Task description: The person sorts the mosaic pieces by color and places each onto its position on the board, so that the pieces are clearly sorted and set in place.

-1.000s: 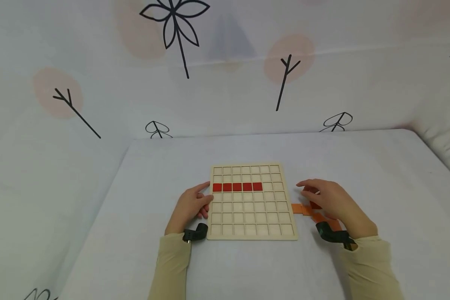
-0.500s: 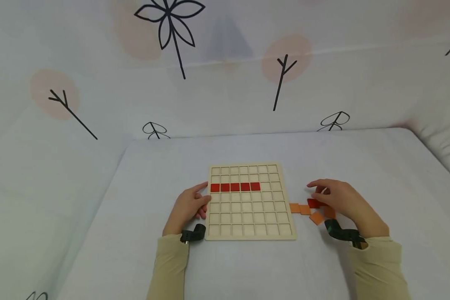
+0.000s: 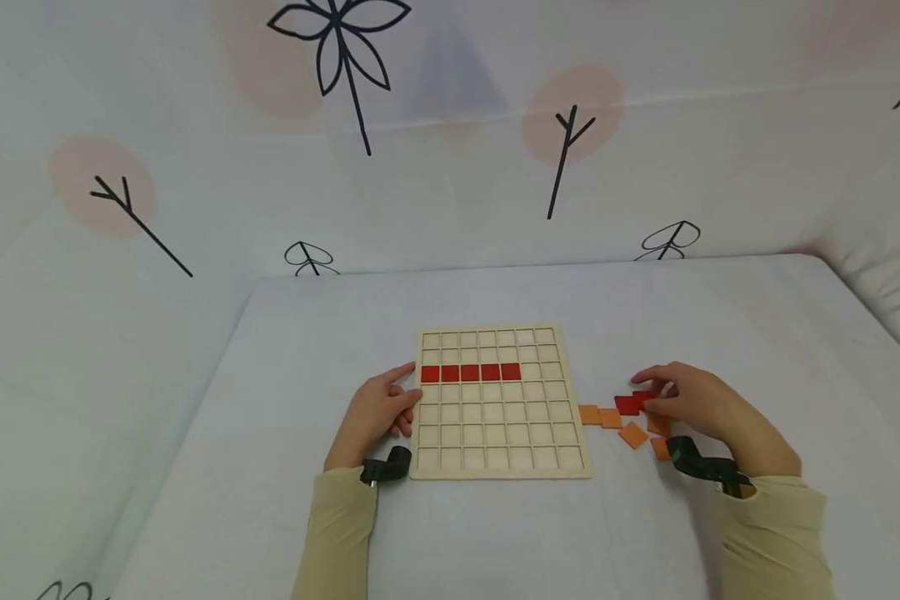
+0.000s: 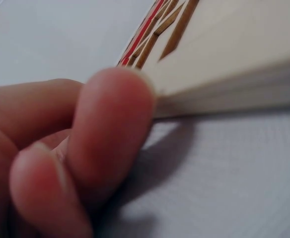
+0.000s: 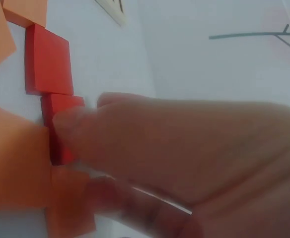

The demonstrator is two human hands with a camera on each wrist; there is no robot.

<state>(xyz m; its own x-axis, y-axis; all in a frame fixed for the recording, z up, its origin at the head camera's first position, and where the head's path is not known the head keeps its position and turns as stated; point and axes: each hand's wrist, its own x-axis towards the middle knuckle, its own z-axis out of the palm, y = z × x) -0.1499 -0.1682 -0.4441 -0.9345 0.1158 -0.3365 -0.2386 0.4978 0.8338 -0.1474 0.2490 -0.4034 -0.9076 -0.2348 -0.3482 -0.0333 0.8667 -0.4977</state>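
A pale wooden grid board (image 3: pixel 502 412) lies flat, with several red square tiles (image 3: pixel 470 373) in one row of its cells. My left hand (image 3: pixel 375 417) rests at its left edge, index finger stretched along the rim and thumb touching it. In the left wrist view the thumb (image 4: pixel 112 124) is against the board's side (image 4: pixel 224 89). To the right of the board, my right hand (image 3: pixel 693 404) is over loose tiles, thumb and index finger apart. The right wrist view has the thumb tip over a red tile (image 5: pixel 60 106); contact is unclear. Another red tile (image 5: pixel 50 59) adjoins it.
Several orange tiles (image 3: pixel 633 435) lie scattered between the board and my right wrist; some are partly hidden beneath the hand. White cloth (image 3: pixel 315 333) covers the table, and a patterned white cloth (image 3: pixel 450 192) rises behind it.
My right hand has moved right, away from the board, uncovering red and orange tiles. My left hand keeps its place at the board's edge. The view has shifted slightly.
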